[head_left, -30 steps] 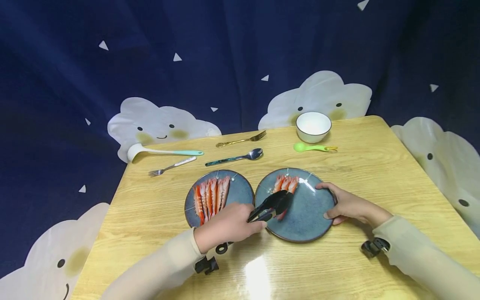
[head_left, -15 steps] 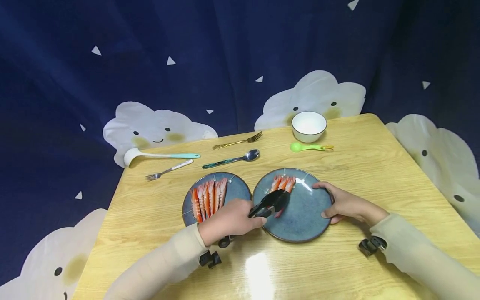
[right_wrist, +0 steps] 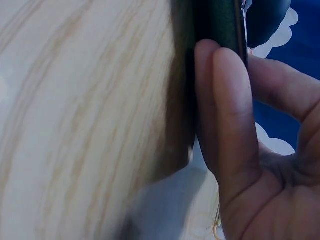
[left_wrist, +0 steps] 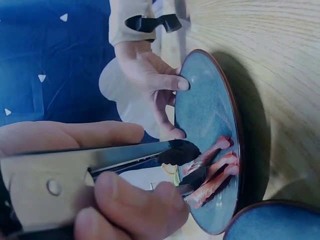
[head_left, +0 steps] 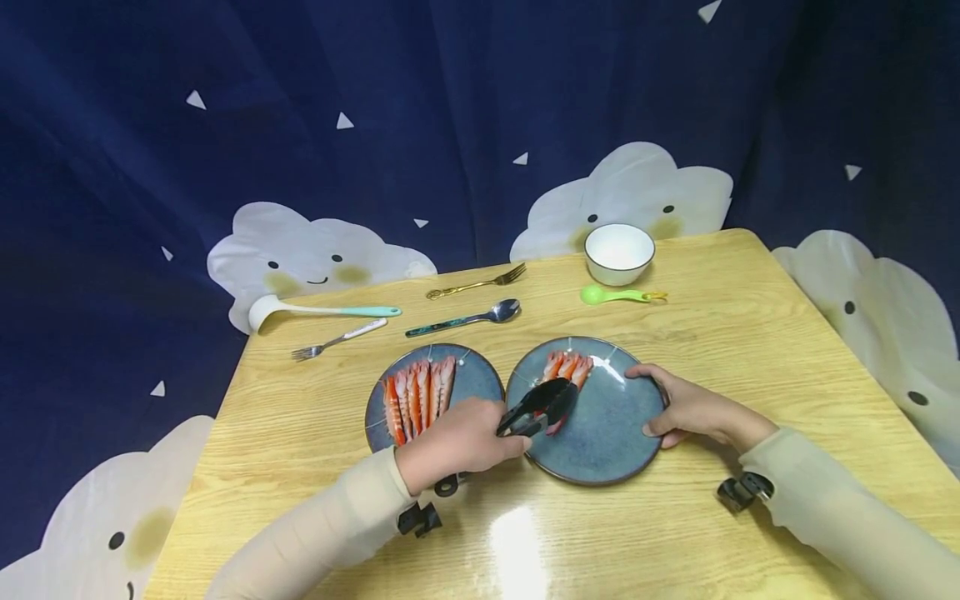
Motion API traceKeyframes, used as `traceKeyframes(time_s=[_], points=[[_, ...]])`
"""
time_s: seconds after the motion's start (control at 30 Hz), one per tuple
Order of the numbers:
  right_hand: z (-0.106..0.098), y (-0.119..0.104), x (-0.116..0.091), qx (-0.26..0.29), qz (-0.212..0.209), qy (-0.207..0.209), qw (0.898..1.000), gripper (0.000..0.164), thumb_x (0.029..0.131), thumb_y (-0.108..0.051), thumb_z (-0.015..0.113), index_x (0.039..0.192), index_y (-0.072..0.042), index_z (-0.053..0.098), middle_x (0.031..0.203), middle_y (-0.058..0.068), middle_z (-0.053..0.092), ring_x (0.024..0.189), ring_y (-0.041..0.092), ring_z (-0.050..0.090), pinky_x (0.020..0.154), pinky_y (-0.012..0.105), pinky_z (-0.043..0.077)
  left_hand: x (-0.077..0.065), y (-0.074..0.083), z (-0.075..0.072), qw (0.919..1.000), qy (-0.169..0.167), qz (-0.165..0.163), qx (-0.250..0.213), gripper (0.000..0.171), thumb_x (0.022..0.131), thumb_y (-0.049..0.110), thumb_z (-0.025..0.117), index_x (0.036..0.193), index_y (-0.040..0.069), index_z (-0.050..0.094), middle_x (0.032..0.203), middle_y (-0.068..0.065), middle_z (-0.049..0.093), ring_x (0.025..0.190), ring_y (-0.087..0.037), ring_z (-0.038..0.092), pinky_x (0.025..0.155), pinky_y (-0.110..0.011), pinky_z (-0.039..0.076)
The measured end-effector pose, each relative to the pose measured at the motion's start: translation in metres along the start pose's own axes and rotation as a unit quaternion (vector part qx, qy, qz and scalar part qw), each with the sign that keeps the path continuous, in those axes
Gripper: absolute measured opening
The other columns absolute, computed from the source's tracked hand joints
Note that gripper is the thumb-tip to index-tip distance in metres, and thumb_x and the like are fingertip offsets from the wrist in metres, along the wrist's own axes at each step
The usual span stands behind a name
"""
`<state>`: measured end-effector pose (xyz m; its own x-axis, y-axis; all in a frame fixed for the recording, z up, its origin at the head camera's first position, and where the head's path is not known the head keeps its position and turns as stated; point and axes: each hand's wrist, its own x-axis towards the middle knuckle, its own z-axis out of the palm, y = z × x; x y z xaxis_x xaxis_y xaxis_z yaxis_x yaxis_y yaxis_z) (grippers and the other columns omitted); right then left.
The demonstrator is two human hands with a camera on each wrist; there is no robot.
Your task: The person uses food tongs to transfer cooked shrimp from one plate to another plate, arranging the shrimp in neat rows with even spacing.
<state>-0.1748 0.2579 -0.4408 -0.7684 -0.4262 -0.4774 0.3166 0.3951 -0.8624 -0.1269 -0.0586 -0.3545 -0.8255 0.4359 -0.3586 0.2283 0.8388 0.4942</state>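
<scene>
Barely shifting since half a second ago, the left hand (head_left: pixel 463 435) is gripping slightly parted tongs (head_left: pixel 534 404) over shrimp (head_left: pixel 567 367) lying toward eleven o'clock on the plate (head_left: pixel 611 442); the right hand (head_left: pixel 688 408) is pinching its three-o'clock rim.
</scene>
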Motion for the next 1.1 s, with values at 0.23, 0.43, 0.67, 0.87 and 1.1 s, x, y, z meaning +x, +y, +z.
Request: traceKeyframes(time_s=[0.23,0.43,0.67,0.87,1.1], points=[[0.000,0.001,0.002,-0.001,0.001,-0.001,1.000,0.087,0.066,0.002,0.071,0.133,-0.021,0.021,0.123,0.028,0.015,0.058,0.023,0.055,0.052,0.041,0.048,-0.001,0.001,-0.004,0.9999,-0.009,-0.004,0.013,0.034,0.080,0.046,0.056,0.079,0.013,0.053,0.059,-0.001,0.051,0.044,-0.014,0.046,0.042,-0.028,0.037],[0.001,-0.001,0.003,-0.003,0.005,0.002,1.000,0.087,0.066,0.002,0.071,0.134,-0.021,0.021,0.125,0.027,0.012,0.057,0.022,0.055,0.052,0.042,0.048,-0.002,-0.002,-0.008,0.9998,-0.009,-0.014,0.015,0.046,0.080,0.054,0.051,0.092,0.010,0.057,0.073,-0.002,0.056,0.059,-0.014,0.051,0.053,-0.030,0.041],[0.002,-0.003,0.004,-0.004,0.002,-0.001,1.000,0.087,0.066,0.002,0.071,0.134,-0.020,0.020,0.125,0.027,0.013,0.057,0.023,0.055,0.052,0.041,0.048,-0.019,-0.016,-0.020,0.9995,0.025,-0.010,0.015,0.054,0.081,0.056,0.047,0.103,0.008,0.056,0.080,-0.003,0.059,0.068,-0.015,0.056,0.059,-0.032,0.043],[0.003,-0.004,0.002,-0.008,0.001,0.000,1.000,0.087,0.066,0.002,0.070,0.133,-0.019,0.020,0.122,0.027,0.017,0.058,0.022,0.055,0.051,0.040,0.048,-0.037,-0.035,-0.030,0.9935,0.059,-0.069,0.069,0.062,0.081,0.055,0.047,0.111,0.001,0.053,0.065,-0.004,0.056,0.060,-0.018,0.055,0.056,-0.034,0.042],[0.002,-0.001,0.001,-0.008,0.003,0.001,1.000,0.087,0.066,0.002,0.070,0.134,-0.019,0.019,0.123,0.027,0.016,0.060,0.023,0.056,0.051,0.039,0.048,-0.060,-0.059,-0.030,0.9723,0.163,-0.112,0.124,0.051,0.074,0.050,0.060,0.089,0.002,0.055,0.052,0.000,0.045,0.044,-0.015,0.045,0.041,-0.030,0.033]])
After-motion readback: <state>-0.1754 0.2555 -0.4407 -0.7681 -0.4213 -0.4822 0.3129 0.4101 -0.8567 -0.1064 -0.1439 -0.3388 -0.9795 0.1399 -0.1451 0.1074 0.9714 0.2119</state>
